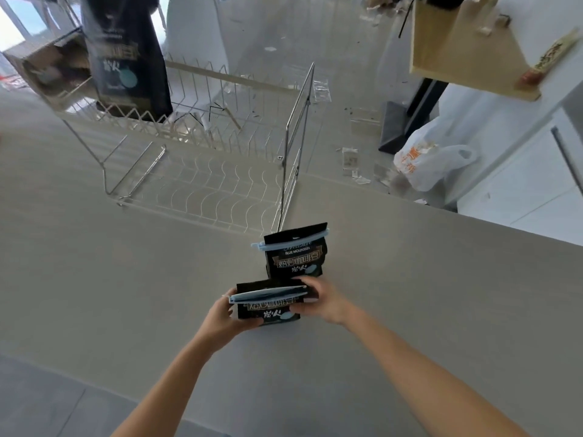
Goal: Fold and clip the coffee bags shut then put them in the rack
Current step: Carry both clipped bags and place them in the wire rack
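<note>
I hold a small black coffee bag (271, 307) between both hands above the table. My left hand (225, 313) grips its left side and my right hand (321, 299) its right side. A pale blue clip (268, 294) runs across its folded top. Just behind it stands a second black coffee bag (295, 260), upright on the table, with its own blue clip (290, 241) across the top. A wire rack (202, 159) sits further back. On the rack's upper left stands a third, larger-looking black coffee bag (129, 58).
The grey table (126, 294) ends at a far edge to the right of the rack. Beyond it on the floor lie a white plastic bag (432, 162), scraps of packaging and a dark stand base (397, 127). A wooden shelf (467, 48) hangs at the upper right.
</note>
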